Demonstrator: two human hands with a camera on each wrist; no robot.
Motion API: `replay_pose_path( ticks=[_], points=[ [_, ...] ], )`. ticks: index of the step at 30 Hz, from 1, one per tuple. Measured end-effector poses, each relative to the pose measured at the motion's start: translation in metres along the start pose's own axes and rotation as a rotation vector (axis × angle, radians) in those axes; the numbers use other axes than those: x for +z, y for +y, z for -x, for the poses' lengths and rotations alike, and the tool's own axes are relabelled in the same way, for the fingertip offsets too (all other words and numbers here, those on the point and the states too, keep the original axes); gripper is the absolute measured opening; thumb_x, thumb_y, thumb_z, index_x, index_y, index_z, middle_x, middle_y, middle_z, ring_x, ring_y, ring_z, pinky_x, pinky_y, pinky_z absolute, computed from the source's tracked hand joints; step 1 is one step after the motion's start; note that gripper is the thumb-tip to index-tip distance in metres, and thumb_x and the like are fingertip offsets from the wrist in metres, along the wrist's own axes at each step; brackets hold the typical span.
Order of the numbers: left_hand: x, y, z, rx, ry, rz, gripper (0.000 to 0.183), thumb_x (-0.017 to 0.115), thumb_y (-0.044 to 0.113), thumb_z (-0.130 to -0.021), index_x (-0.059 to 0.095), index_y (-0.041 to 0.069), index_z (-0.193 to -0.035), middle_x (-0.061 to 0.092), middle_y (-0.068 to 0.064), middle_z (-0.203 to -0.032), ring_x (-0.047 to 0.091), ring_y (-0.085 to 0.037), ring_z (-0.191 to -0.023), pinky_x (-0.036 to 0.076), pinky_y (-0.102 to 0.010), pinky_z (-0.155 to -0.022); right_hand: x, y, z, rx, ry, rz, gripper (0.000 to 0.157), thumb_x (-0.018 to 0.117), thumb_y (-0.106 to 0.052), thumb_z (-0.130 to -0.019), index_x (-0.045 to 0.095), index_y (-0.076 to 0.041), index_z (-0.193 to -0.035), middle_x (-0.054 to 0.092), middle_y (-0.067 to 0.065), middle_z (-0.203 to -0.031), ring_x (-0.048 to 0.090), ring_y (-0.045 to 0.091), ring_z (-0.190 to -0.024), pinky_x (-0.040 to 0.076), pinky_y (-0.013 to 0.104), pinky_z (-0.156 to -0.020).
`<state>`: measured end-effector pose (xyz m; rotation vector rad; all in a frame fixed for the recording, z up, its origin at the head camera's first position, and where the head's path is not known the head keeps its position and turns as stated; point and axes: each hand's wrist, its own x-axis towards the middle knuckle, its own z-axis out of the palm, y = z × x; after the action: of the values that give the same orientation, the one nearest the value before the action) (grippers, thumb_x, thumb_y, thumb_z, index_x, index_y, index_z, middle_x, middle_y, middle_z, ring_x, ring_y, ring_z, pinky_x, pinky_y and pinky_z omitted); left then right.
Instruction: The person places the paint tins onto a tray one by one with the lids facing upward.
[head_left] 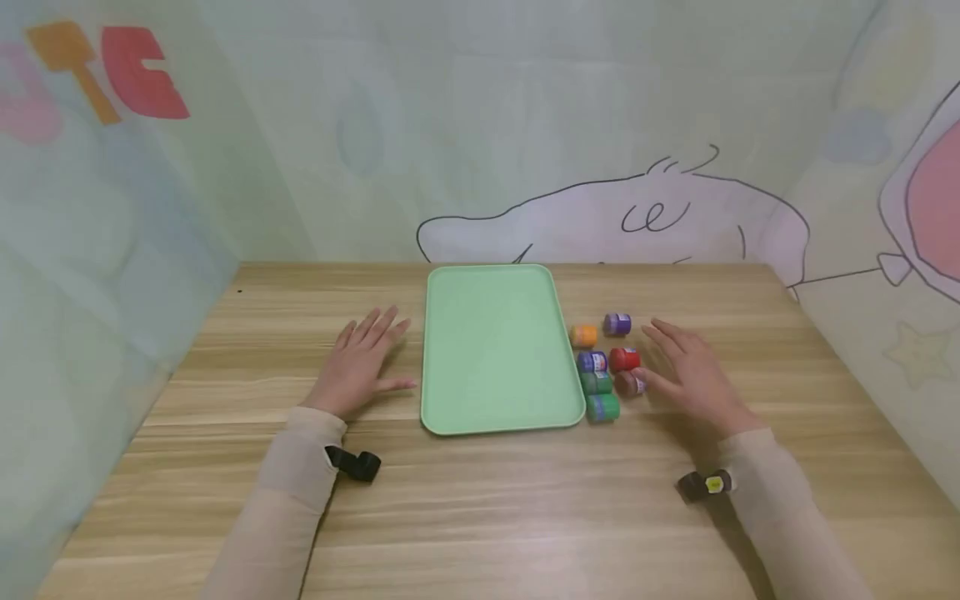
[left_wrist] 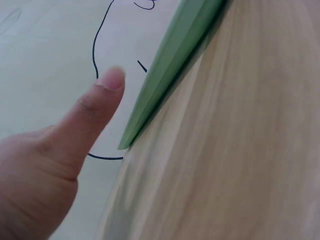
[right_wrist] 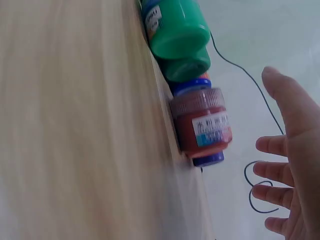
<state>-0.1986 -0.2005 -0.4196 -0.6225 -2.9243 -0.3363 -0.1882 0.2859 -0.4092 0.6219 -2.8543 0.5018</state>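
A light green tray (head_left: 495, 350) lies on the wooden table between the two hands. Along its right edge, several small paint jars lie on their sides: orange (head_left: 583, 336), purple (head_left: 617, 324), blue-violet (head_left: 592, 362), red (head_left: 625, 359), dark green (head_left: 597, 383), bright green (head_left: 603, 407) and brown-red (head_left: 630, 383). My left hand (head_left: 358, 362) rests on the table left of the tray, fingers spread, holding nothing. My right hand (head_left: 693, 375) is just right of the jars, fingers extended and apart. In the right wrist view the brown-red jar (right_wrist: 204, 125) shows a white and blue label, close to the thumb.
The wooden table (head_left: 480, 517) extends in front of the tray and to both sides. A pale printed cloth (head_left: 337, 125) with cartoon drawings hangs behind the table and at its sides. Each wrist wears a black camera (head_left: 360, 465).
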Motion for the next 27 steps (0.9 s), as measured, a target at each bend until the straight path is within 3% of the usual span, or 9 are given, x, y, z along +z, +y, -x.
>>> replay_pose_path(
  ticks=[6, 12, 18, 27],
  points=[
    [0.005, 0.000, -0.003, 0.001, 0.022, 0.074, 0.093, 0.072, 0.053, -0.077, 0.034, 0.011, -0.150, 0.024, -0.015, -0.159, 0.023, -0.039, -0.145, 0.024, -0.059, -0.115, -0.001, -0.014, 0.001, 0.068, -0.026, -0.072, 0.067, 0.059, -0.043, -0.093, 0.040, -0.004, -0.144, 0.040, 0.024, -0.148, 0.033, 0.045, -0.136, 0.024, 0.066, -0.111],
    [0.006, 0.004, -0.003, 0.007, 0.049, 0.172, 0.087, 0.077, 0.048, -0.075, 0.043, 0.006, -0.144, 0.041, -0.015, -0.150, 0.034, -0.037, -0.139, 0.026, -0.057, -0.115, -0.002, -0.029, 0.000, 0.067, 0.006, -0.152, 0.050, 0.064, -0.030, -0.092, 0.053, -0.002, -0.132, 0.053, 0.023, -0.135, 0.045, 0.043, -0.128, 0.033, 0.063, -0.107],
    [0.008, 0.012, -0.005, 0.049, 0.097, 0.238, 0.075, 0.080, 0.045, -0.073, 0.056, 0.006, -0.132, 0.055, -0.014, -0.136, 0.046, -0.034, -0.130, 0.033, -0.052, -0.112, -0.001, -0.039, -0.001, -0.004, 0.022, -0.156, 0.033, 0.069, -0.020, -0.088, 0.064, -0.004, -0.117, 0.065, 0.016, -0.118, 0.060, 0.029, -0.102, 0.055, 0.046, -0.082],
    [0.011, 0.022, -0.005, 0.073, 0.071, 0.263, 0.059, 0.079, 0.040, -0.075, 0.063, 0.009, -0.123, 0.063, -0.012, -0.128, 0.053, -0.033, -0.124, 0.037, -0.051, -0.109, -0.001, -0.049, -0.001, -0.112, -0.004, -0.139, 0.016, 0.074, -0.016, -0.083, 0.069, -0.010, -0.097, 0.063, 0.002, -0.088, 0.054, 0.012, -0.080, 0.050, 0.024, -0.067]
  ],
)
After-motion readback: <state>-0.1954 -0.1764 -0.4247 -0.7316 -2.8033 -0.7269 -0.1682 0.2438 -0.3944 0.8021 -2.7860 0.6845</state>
